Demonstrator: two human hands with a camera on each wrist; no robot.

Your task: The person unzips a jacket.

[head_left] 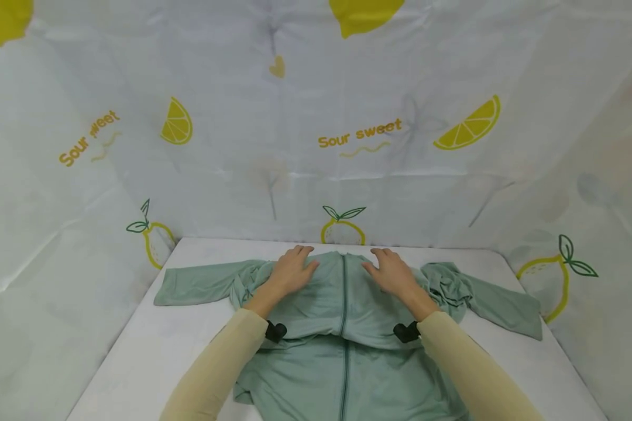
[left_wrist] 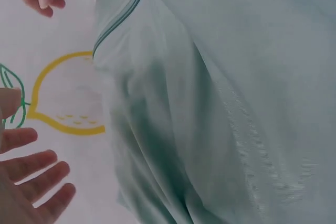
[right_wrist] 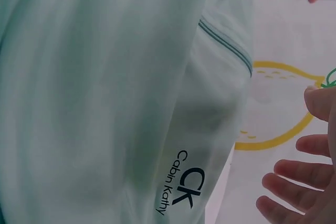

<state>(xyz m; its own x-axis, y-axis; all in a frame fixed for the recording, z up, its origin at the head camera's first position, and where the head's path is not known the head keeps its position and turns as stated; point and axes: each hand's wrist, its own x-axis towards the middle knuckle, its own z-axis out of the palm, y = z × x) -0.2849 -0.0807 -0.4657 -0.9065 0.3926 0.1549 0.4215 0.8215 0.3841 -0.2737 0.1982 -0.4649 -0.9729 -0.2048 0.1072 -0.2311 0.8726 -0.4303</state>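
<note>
Hovering over the jacket (head_left: 316,365): left hand (head_left: 291,272) and right hand (head_left: 394,273), fingers loose and spread, neither gripping. Jacket lies on the table (head_left: 147,362), zip (head_left: 344,292) down the middle, collar end by the back edge, sleeves (head_left: 202,285) out toward left and right edges, bunched at the shoulders.

You have two hands: one left hand (head_left: 292,271) and one right hand (head_left: 392,273), also two beige sleeves (head_left: 216,371) and two black wrist pieces (head_left: 276,332). Before you there are one table (head_left: 129,365) and one green jacket (head_left: 302,377), which has one long zipper (head_left: 344,286). Around these, you can count three outlined lemons (head_left: 342,234) and two lemon slices (head_left: 469,127).
</note>
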